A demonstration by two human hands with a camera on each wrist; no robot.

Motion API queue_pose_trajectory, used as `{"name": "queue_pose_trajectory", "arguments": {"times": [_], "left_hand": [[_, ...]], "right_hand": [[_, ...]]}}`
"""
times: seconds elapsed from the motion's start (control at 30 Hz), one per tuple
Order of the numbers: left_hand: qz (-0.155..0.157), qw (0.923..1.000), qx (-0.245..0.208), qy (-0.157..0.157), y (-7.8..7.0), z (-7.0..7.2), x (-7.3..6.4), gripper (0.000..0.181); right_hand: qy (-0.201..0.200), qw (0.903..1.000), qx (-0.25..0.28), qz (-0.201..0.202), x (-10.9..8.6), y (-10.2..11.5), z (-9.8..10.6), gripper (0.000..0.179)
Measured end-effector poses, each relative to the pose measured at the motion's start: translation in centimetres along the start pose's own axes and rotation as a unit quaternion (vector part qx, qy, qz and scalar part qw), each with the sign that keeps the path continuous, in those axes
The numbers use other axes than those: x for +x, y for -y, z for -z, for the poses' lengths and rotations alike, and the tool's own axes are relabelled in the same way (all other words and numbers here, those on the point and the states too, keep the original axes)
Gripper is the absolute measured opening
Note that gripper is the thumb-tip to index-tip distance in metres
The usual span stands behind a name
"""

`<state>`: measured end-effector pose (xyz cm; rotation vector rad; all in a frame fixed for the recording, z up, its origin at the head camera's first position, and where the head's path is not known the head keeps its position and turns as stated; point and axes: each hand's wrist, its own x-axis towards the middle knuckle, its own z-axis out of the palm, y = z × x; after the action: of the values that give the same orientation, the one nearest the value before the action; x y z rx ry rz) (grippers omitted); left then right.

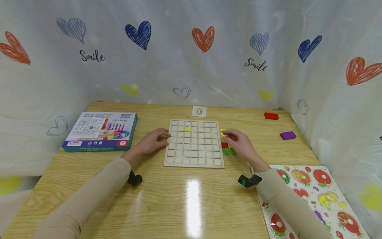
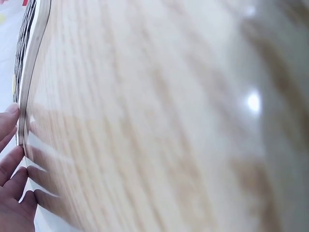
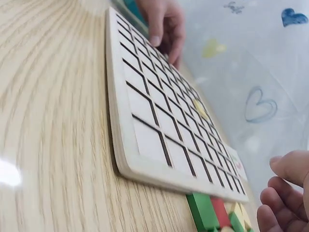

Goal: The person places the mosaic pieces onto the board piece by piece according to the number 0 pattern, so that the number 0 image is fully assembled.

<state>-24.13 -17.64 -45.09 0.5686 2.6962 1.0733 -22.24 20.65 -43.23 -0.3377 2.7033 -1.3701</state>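
Note:
A pale wooden grid board [image 1: 194,159] lies flat on the table, with one yellow piece [image 1: 187,128] in a cell of an upper row. My left hand [image 1: 153,141] touches the board's left edge with its fingertips; in the left wrist view those fingers [image 2: 12,164] rest along the rim. Over the pile of small coloured blocks at the board's right side hovers my right hand [image 1: 240,142]. Its thumb and fingers [image 3: 292,193] are bent loosely and apart in the right wrist view, with nothing visible between them. Green blocks [image 3: 203,212] and a red block [image 3: 220,211] lie beside the board.
A small pattern card [image 1: 199,111] lies behind the board. At left is a boxed bead set [image 1: 99,131]. A fruit puzzle board [image 1: 316,192] lies at the right front, partly under the right forearm. A red block [image 1: 271,116] and a purple block [image 1: 287,135] lie at right.

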Motion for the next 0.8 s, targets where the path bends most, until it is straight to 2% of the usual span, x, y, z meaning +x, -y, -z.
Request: {"name": "queue_pose_trajectory", "arguments": {"times": [0.23,0.43,0.6,0.8], "left_hand": [[-0.008,1.0000,0.003,0.001,0.1,0.1,0.0,0.035],[-0.019,0.9998,0.004,0.001,0.2,0.0,0.0,0.035],[-0.012,0.9999,0.004,0.002,0.2,0.1,0.0,0.036],[-0.007,1.0000,0.004,0.003,0.2,0.0,0.1,0.035]], "right_hand": [[-0.017,0.9992,0.002,-0.037,0.3,-1.4,2.0,0.041],[-0.003,0.9984,-0.011,-0.056,0.8,-2.2,2.6,0.037],[-0.001,0.9985,-0.023,-0.050,1.1,-2.6,2.7,0.038],[-0.013,0.9987,-0.042,-0.025,2.5,-3.3,3.0,0.037]]}}
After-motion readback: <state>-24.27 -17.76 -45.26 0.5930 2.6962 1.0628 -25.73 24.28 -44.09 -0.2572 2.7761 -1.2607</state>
